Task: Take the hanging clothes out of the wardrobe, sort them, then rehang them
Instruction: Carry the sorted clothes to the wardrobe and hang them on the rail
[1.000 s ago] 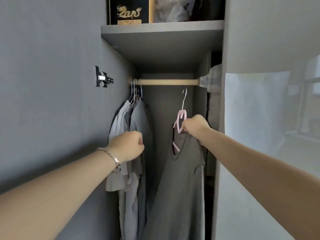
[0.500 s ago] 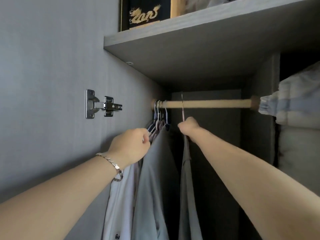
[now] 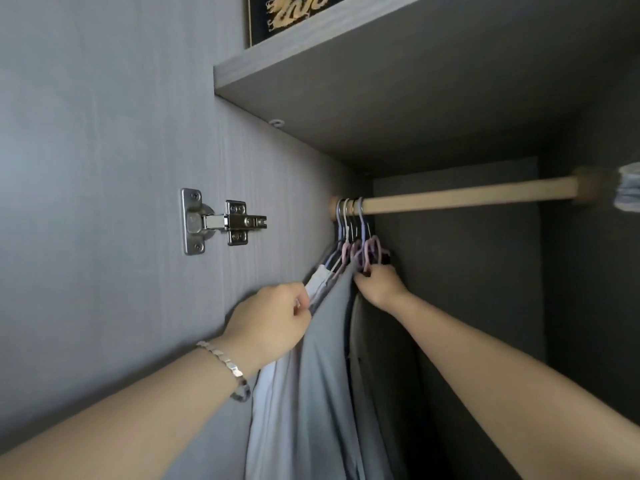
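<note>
The right hand (image 3: 381,285) is clamped around the base of the pink hanger (image 3: 372,251), the last on the right of the bunch, with a dark grey garment (image 3: 358,341) hanging beneath it. The left hand (image 3: 273,320), a silver bracelet (image 3: 225,362) at its wrist, has its fingers curled and pinches the edge of the pale garment (image 3: 273,393) at the left of the row. Between the 2 hangs a light grey garment (image 3: 322,375). The hanger hooks crowd the left end of the wooden rod (image 3: 467,197), under the shelf (image 3: 381,64). A metal hinge (image 3: 221,221) sits on the side wall.
</note>
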Action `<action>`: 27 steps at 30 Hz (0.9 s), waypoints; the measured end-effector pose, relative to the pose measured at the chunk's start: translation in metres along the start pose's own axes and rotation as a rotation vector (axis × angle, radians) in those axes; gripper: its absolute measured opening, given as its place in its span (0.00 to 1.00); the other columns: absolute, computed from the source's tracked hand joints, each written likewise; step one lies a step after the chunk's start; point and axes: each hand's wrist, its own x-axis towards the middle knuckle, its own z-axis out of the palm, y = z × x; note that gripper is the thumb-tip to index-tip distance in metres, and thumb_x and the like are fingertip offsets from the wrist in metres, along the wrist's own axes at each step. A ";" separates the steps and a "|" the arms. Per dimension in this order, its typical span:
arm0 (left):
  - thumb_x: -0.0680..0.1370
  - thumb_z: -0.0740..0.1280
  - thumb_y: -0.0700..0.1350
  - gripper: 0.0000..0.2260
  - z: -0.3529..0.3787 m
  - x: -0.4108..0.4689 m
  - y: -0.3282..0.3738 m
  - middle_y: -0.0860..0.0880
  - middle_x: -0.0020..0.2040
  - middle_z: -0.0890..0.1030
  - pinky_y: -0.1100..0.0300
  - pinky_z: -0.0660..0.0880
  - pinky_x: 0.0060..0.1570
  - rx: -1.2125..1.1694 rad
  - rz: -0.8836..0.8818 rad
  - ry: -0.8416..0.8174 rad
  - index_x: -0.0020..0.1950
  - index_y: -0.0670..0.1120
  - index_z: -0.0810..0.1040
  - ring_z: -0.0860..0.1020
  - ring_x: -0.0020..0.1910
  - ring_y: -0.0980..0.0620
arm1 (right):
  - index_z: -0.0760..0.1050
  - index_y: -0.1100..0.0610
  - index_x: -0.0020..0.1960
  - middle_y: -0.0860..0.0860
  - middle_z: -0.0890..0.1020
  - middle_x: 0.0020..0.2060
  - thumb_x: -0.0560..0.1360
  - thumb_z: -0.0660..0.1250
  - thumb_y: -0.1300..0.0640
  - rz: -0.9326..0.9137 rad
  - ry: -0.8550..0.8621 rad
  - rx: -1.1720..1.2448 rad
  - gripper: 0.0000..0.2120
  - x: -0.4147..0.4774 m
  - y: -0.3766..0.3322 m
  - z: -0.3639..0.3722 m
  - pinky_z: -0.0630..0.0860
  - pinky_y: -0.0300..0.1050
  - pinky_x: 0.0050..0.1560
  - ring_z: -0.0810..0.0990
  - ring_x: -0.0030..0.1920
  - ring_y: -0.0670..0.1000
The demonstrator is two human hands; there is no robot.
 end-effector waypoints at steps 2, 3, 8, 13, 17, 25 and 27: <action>0.75 0.61 0.43 0.05 -0.001 -0.003 0.001 0.53 0.34 0.74 0.60 0.71 0.43 -0.008 0.016 0.006 0.44 0.51 0.75 0.78 0.46 0.46 | 0.74 0.62 0.62 0.63 0.72 0.62 0.79 0.57 0.50 0.047 0.114 0.096 0.19 -0.013 0.005 0.000 0.68 0.45 0.62 0.74 0.60 0.61; 0.75 0.61 0.43 0.05 -0.003 -0.005 0.001 0.53 0.34 0.74 0.60 0.71 0.43 -0.012 0.025 0.011 0.45 0.51 0.75 0.78 0.46 0.46 | 0.72 0.61 0.64 0.63 0.70 0.63 0.79 0.57 0.50 0.082 0.157 0.125 0.19 -0.023 0.007 0.000 0.68 0.44 0.62 0.73 0.61 0.61; 0.76 0.60 0.43 0.05 -0.010 -0.033 0.005 0.53 0.39 0.79 0.58 0.71 0.43 -0.013 0.119 -0.002 0.47 0.49 0.75 0.77 0.44 0.46 | 0.72 0.65 0.60 0.60 0.78 0.53 0.80 0.56 0.55 0.279 0.110 0.071 0.16 -0.091 0.019 0.004 0.74 0.44 0.49 0.78 0.53 0.59; 0.78 0.58 0.44 0.05 -0.012 -0.079 0.017 0.52 0.44 0.79 0.60 0.66 0.39 -0.020 0.252 -0.139 0.46 0.49 0.73 0.73 0.41 0.50 | 0.72 0.63 0.53 0.50 0.73 0.32 0.81 0.53 0.60 0.458 -0.143 0.010 0.10 -0.194 0.013 -0.009 0.65 0.35 0.28 0.69 0.28 0.47; 0.78 0.59 0.45 0.08 0.006 -0.140 0.035 0.48 0.49 0.80 0.58 0.72 0.44 -0.024 0.334 -0.412 0.50 0.46 0.76 0.78 0.48 0.47 | 0.75 0.60 0.51 0.49 0.75 0.34 0.79 0.57 0.62 0.554 -0.187 -0.038 0.08 -0.292 0.021 -0.021 0.67 0.33 0.27 0.69 0.25 0.43; 0.77 0.57 0.43 0.07 0.021 -0.292 0.120 0.49 0.45 0.78 0.61 0.66 0.34 -0.100 0.677 -0.829 0.44 0.46 0.74 0.74 0.42 0.48 | 0.72 0.60 0.42 0.49 0.75 0.31 0.79 0.57 0.63 0.912 0.070 -0.031 0.08 -0.525 0.049 -0.077 0.68 0.35 0.29 0.73 0.29 0.46; 0.76 0.57 0.42 0.07 0.022 -0.338 0.153 0.49 0.44 0.78 0.61 0.69 0.37 -0.133 0.766 -0.894 0.40 0.48 0.72 0.76 0.42 0.47 | 0.75 0.61 0.49 0.49 0.76 0.31 0.78 0.59 0.62 0.978 0.173 -0.045 0.07 -0.592 0.055 -0.092 0.68 0.36 0.30 0.73 0.29 0.46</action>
